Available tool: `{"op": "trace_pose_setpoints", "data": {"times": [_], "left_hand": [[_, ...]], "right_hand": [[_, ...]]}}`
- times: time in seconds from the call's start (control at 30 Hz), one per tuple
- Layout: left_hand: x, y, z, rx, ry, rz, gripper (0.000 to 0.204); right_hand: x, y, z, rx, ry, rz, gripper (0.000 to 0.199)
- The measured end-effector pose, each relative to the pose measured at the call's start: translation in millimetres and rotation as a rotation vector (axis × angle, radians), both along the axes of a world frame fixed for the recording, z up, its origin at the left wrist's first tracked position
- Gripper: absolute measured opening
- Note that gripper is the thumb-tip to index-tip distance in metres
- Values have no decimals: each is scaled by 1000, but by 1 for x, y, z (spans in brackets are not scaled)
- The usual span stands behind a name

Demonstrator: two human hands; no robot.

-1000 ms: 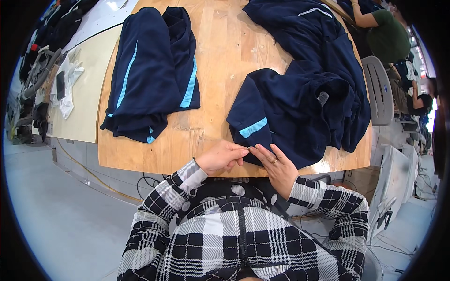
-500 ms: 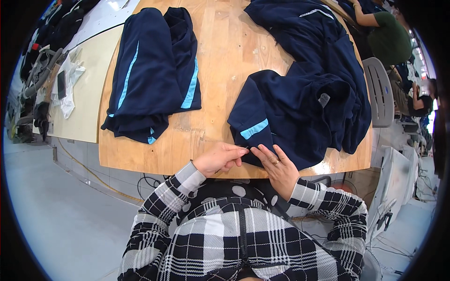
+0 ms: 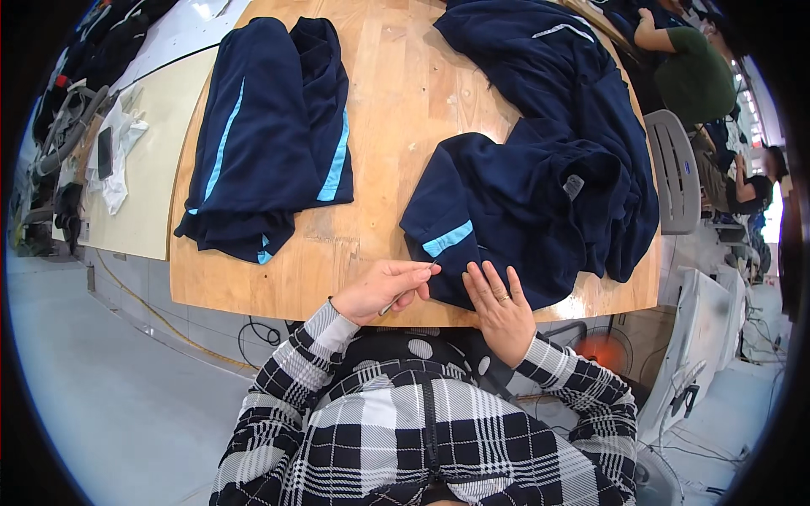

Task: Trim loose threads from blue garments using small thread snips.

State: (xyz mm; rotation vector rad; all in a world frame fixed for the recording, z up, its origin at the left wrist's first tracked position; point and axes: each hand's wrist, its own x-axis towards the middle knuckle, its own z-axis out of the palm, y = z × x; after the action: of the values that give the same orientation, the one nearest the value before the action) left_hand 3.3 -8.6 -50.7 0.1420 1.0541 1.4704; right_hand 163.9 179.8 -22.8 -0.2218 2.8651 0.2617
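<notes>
A thin, pointed metal tool (image 3: 387, 307) is pinched in my left hand (image 3: 377, 291), its tip poking out past the thumb and forefinger. That hand is over the table's near edge, beside the cuff of a navy garment (image 3: 515, 194) with a light-blue stripe. My right hand (image 3: 499, 308), a ring on one finger, lies flat on the garment's near edge with its fingers spread. A pale label shows inside the garment's opening. The exact kind of tool is too small to make out.
Folded navy garments with light-blue stripes (image 3: 253, 143) lie at the left on the wooden table (image 3: 396, 110). More navy cloth (image 3: 540, 67) is heaped at the far right. On the cream side table a phone (image 3: 105, 153) rests on white plastic. Two people work beyond a grey chair (image 3: 675, 173).
My left hand has turned, and more of the metal tool now shows below its fingers. My right hand has moved apart from the left and flattened on the garment. The view has shifted slightly.
</notes>
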Motion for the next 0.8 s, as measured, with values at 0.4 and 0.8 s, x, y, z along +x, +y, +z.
{"op": "trace_pose_setpoints", "data": {"times": [0.4, 0.8], "left_hand": [[18, 16, 7, 38, 120, 73, 35], [34, 27, 18, 24, 279, 97, 33]], "right_hand": [[1, -22, 15, -363, 52, -179, 95], [4, -36, 22, -439, 63, -186, 92]]}}
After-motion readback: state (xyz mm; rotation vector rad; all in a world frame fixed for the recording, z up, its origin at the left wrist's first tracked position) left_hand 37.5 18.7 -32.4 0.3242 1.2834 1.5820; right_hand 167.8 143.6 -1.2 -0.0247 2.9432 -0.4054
